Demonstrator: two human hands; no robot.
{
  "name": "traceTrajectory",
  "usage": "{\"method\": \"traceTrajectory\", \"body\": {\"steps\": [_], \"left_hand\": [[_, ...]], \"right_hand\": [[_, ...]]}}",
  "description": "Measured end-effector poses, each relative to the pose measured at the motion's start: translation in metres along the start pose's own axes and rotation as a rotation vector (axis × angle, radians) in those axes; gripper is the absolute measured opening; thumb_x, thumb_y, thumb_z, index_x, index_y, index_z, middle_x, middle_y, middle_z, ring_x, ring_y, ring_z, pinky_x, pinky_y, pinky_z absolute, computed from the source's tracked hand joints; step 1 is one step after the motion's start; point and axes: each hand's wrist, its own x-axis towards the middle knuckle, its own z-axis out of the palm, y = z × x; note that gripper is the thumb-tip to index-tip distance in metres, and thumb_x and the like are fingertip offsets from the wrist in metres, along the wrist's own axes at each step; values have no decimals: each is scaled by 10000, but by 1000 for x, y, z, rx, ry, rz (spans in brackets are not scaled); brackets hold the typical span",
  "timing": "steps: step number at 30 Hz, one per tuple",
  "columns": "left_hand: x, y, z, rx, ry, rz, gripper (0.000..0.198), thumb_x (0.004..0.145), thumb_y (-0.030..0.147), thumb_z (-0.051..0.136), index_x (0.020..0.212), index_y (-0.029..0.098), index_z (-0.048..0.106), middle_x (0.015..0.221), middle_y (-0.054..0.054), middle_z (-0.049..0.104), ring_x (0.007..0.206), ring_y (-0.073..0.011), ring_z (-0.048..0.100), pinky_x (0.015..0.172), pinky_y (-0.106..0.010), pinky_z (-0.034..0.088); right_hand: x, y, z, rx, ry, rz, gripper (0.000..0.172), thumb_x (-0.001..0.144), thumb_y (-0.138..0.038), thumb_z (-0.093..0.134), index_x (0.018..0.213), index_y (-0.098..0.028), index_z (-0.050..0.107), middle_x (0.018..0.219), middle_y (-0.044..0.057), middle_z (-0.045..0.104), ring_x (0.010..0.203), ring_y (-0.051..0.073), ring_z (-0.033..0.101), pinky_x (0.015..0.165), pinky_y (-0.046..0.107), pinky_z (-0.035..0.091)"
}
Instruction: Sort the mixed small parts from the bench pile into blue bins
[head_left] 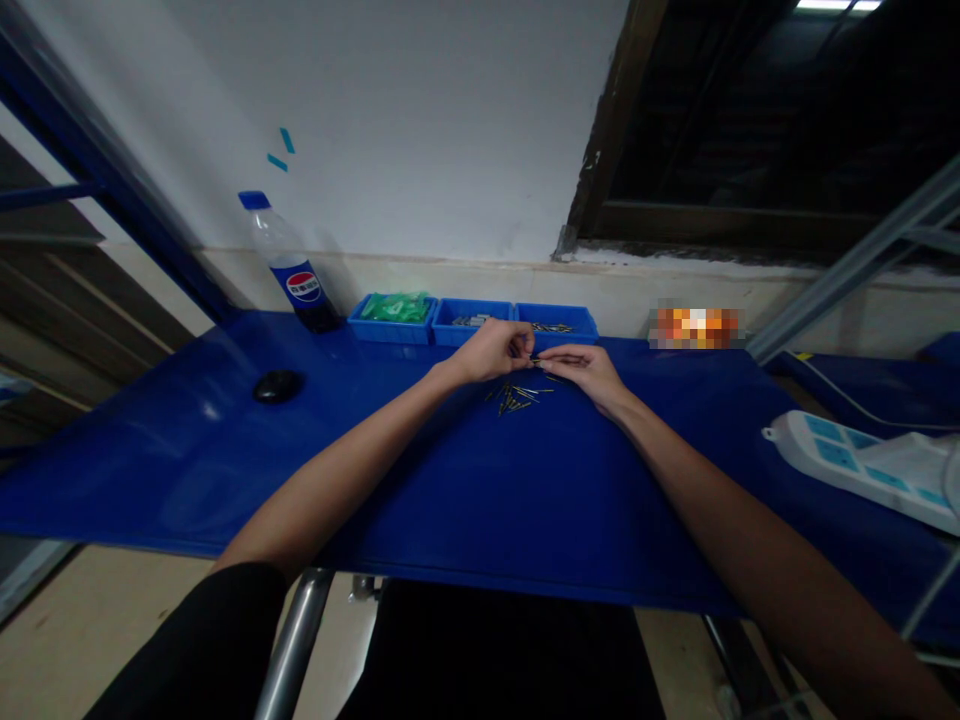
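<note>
Two-handed, seemingly mid-handling: pinching one small piece [535, 362] with left hand [489, 350] and right hand [590, 373] near slim rods [514, 402]; likely demanding steadiness next.

left sleeve [199, 645]: black (short) | lap clothing [502, 655]: black | hands [487, 350] [591, 374]: bare

Glossy blue tabletop [487, 510], slim gold-and-dark metal bits [514, 402] scattered near its middle, rounded black mouse-like object [277, 386] at left, blue-capped clear plastic bottle [301, 288], three open blue plastic bins [445, 336] along the back
</note>
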Motion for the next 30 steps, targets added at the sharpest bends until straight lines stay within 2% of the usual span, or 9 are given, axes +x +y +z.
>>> {"method": "traceTrajectory", "body": {"steps": [4,10,15,22,26,30], "left_hand": [[0,1,1,-3,-11,18,92,795,179,695,862,151,638,818,-36,743,736,-146,701,683,-265,501],[0,-3,-3,9,-62,-19,149,802,147,712,949,128,691,832,-57,772,762,-158,729,705,-262,527],[-1,0,-9,63,-63,-32,140,832,180,702,948,127,759,840,-72,781,759,-161,730,710,-271,534],[-2,4,-12,186,-112,28,208,898,275,633,897,128,779,774,-58,760,647,-133,642,630,-267,446],[-3,8,-11,109,-149,10,252,899,304,602,842,125,770,744,-48,747,633,-127,630,620,-259,440],[-1,8,-10,14,-143,-72,248,866,235,556,819,120,771,764,-64,762,698,-151,688,665,-268,489]], "right_hand": [[0,1,0,3,-21,11,280,675,-409,882,912,-270,828,932,52,822,927,277,763,947,489,565],[2,3,-2,26,56,15,263,671,-364,879,897,-243,818,897,58,814,895,268,754,918,463,563],[3,4,-3,49,44,-1,253,698,-331,869,931,-249,812,927,54,811,915,259,743,929,454,551],[3,4,-4,58,35,6,249,713,-324,865,945,-251,811,935,52,810,910,252,736,875,422,547],[3,3,-4,78,15,14,271,710,-319,861,966,-243,814,936,53,815,915,246,733,886,412,539],[3,1,-4,85,4,27,296,732,-331,836,1010,-230,813,962,67,817,884,239,730,872,411,542]]}}
